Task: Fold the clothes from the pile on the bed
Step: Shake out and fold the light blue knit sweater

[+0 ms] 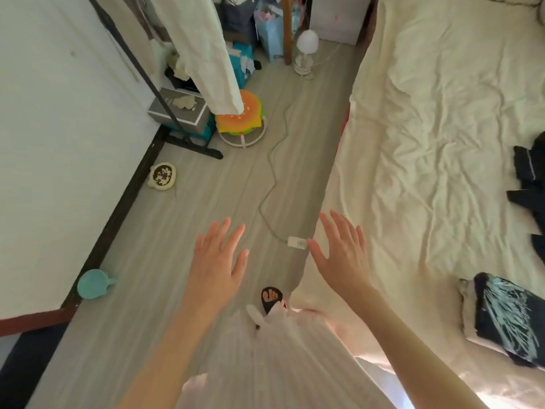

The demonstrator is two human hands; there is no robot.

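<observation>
Both my hands are out in front of me, spread flat with the fingers straight and holding nothing: my left hand [219, 256] hangs over the floor [188, 231], my right hand [342, 252] over the near edge of the bed [427, 119], the two well apart. The clothes I am to fold lie at the far right side of the bed. A dark heap [529, 184] sits at the right edge of my view, crumpled, with no clear long axis; part of it runs out of sight. Nearer to me lies a dark garment with pale feathery streaks [507, 317], laid flat on something light, its long side running along the bed from near me toward the far end. The bed sheet is cream, soft and heavily creased. The floor is pale grey planks, with a thin wavy cable [272, 160] ending in a small white box [297, 242] just beside my right thumb. By the wall stand a round burger-shaped stool [240, 113], a grey box [180, 109], a black rack foot [191, 143] and a hanging cream cloth [206, 54]. A teal cup [93, 283] lies against the dark skirting. My toes show in a black sandal [272, 299], below my white pleated skirt [280, 364].
</observation>
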